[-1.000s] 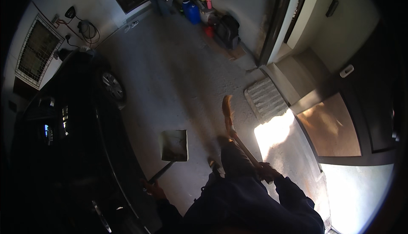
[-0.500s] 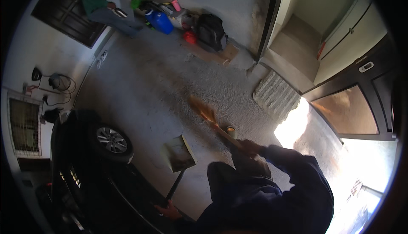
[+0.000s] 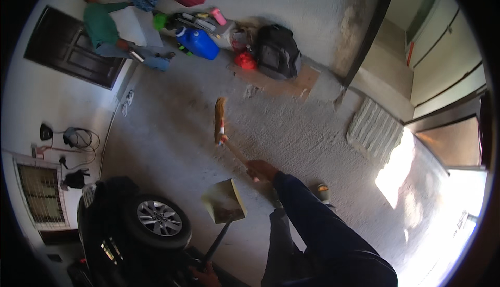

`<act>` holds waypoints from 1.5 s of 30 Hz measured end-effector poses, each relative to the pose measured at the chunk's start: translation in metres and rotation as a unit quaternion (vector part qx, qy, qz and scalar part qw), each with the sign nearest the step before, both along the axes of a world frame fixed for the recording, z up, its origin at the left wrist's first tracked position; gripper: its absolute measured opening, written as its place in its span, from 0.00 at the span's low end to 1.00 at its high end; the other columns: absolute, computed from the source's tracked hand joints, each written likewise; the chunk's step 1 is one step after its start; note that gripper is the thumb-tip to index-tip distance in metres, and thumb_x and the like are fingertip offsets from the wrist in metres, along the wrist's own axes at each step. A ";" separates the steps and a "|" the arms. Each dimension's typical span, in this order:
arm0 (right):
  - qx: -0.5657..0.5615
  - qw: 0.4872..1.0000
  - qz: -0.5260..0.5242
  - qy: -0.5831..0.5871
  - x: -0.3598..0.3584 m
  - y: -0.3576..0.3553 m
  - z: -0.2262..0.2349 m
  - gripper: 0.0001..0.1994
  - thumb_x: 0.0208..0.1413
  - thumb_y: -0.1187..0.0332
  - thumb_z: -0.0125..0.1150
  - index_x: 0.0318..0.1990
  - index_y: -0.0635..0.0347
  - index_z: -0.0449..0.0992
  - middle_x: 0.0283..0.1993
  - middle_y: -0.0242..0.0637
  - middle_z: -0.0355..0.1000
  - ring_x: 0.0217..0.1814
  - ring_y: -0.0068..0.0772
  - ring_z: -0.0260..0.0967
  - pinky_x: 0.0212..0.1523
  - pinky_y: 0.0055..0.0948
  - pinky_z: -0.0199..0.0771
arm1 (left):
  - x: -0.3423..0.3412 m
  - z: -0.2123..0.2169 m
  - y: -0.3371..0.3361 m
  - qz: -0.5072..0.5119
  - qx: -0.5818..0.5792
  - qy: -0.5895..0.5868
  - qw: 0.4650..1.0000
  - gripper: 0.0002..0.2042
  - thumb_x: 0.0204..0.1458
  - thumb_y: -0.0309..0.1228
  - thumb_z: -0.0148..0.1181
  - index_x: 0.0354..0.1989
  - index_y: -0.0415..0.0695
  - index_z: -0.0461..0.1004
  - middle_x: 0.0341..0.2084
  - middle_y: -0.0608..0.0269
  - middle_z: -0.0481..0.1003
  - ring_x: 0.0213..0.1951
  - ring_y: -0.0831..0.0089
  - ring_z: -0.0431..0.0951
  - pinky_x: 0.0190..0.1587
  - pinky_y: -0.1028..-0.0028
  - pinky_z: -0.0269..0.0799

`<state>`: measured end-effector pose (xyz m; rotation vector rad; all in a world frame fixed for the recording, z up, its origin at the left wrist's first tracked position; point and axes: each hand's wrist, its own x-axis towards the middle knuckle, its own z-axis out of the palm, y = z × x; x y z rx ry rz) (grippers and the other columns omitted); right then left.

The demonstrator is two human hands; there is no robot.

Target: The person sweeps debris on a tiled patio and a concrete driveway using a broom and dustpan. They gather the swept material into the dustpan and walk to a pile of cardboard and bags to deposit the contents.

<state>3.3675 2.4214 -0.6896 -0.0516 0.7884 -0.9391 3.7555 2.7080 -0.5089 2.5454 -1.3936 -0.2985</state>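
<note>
Broom (image 3: 221,122) out front over the concrete floor (image 3: 291,130), bristle end raised; right hand (image 3: 261,170) clamped on its stick. Left hand (image 3: 205,275) grips long handle of dustpan (image 3: 224,200), pan just beside the broom stick. Car wheel (image 3: 159,218) left of the pan.

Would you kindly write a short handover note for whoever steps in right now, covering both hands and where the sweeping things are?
Right hand: grip closed on the broom handle, bristles out ahead on the concrete floor.
Left hand: grip on the long handle of the dustpan, its pan resting on the floor beside the car wheel.
Done: cannot tell how much is swept; the pan looks dusty.
Left: judging by the grit, the stretch toward the backpack and doormat likely needs sweeping.
</note>
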 end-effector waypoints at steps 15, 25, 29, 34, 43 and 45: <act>0.257 0.877 -0.392 -0.105 -0.029 0.367 0.000 0.08 0.63 0.59 0.49 0.45 0.49 0.66 0.25 0.28 0.61 0.19 0.20 0.59 0.17 0.22 0.61 | 0.116 -0.048 -0.210 -0.288 -0.013 -0.033 0.957 0.38 0.52 0.31 0.65 0.65 0.31 0.46 0.52 0.41 0.62 0.52 0.56 0.71 0.50 0.65 0.75; 0.391 0.746 -0.494 0.215 0.047 0.549 0.083 0.09 0.62 0.63 0.51 0.46 0.54 0.66 0.23 0.31 0.61 0.17 0.20 0.59 0.16 0.23 0.65 | 0.072 -0.038 -0.264 -0.437 -0.057 0.109 0.891 0.32 0.53 0.38 0.60 0.58 0.34 0.51 0.45 0.35 0.64 0.45 0.48 0.73 0.46 0.59 0.77; 0.403 0.758 -0.483 0.170 0.092 0.602 0.145 0.20 0.62 0.62 0.52 0.61 0.49 0.63 0.23 0.30 0.61 0.18 0.20 0.59 0.16 0.24 0.65 | 0.036 -0.003 -0.234 -0.586 -0.333 -0.655 0.343 0.50 0.38 0.55 0.71 0.59 0.24 0.56 0.32 0.36 0.67 0.36 0.43 0.68 0.39 0.50 0.67; 0.275 0.834 -0.474 0.069 0.084 0.671 0.138 0.23 0.61 0.60 0.53 0.63 0.48 0.63 0.23 0.31 0.62 0.17 0.22 0.60 0.16 0.26 0.65 | -0.044 0.005 -0.174 -0.569 -0.398 -0.648 0.312 0.46 0.34 0.55 0.74 0.52 0.27 0.62 0.31 0.43 0.68 0.32 0.51 0.70 0.35 0.55 0.69; 0.312 0.851 -0.413 0.095 -0.008 0.889 0.057 0.14 0.53 0.65 0.59 0.48 0.51 0.74 0.20 0.32 0.62 0.15 0.25 0.60 0.11 0.29 0.58 | -0.161 0.090 -0.012 -0.647 -0.443 -0.546 0.295 0.33 0.30 0.51 0.78 0.32 0.37 0.67 0.16 0.63 0.68 0.14 0.62 0.65 0.19 0.64 0.65; 0.342 0.818 -0.454 0.092 -0.031 0.947 0.053 0.13 0.52 0.67 0.60 0.46 0.51 0.74 0.18 0.32 0.61 0.13 0.25 0.59 0.10 0.29 0.57 | -0.192 0.110 0.023 -0.669 -0.441 -0.536 0.266 0.32 0.30 0.50 0.79 0.30 0.38 0.67 0.15 0.64 0.67 0.13 0.63 0.64 0.18 0.66 0.64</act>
